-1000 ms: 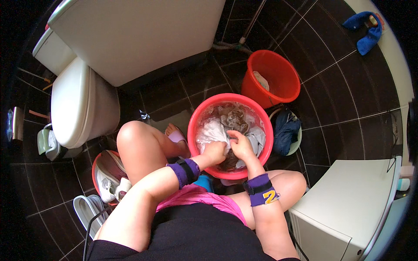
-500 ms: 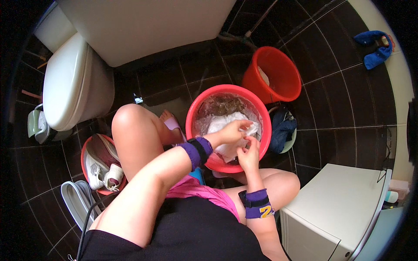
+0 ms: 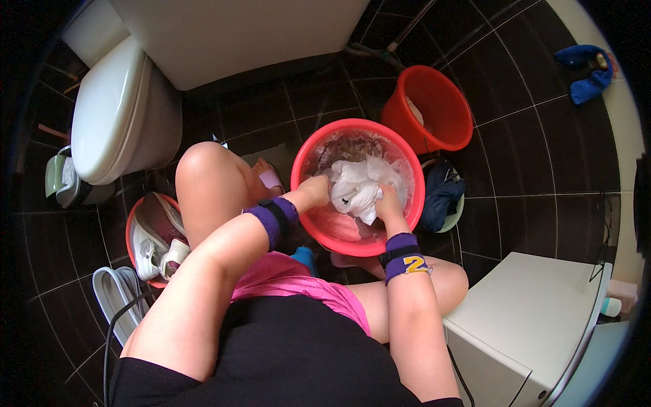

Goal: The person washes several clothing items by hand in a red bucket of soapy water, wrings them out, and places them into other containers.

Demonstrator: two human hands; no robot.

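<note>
Between my knees stands a round pink-red basin (image 3: 411,230) with murky water in it. A wet, bunched white cloth (image 3: 361,182), perhaps a garment, lies in the basin with a small dark mark on it. My left hand (image 3: 315,190) is closed on the cloth's left side, near the basin's left rim. At the cloth's right side, my right hand (image 3: 388,203) grips it with the fingers curled. The fingertips of both hands are partly hidden by folds. Purple wristbands with black straps circle both forearms.
A red bucket (image 3: 434,112) stands behind the basin to the right, with a pale tub (image 3: 453,218) of dark clothes below it. Shoes fill a red basin (image 3: 135,252) at the left, near the toilet (image 3: 112,115). A white cabinet (image 3: 529,298) is at the right.
My hands have moved apart, from close together over the cloth to its two sides. The cloth is spread wider and shows a dark mark. The left hand went left.
</note>
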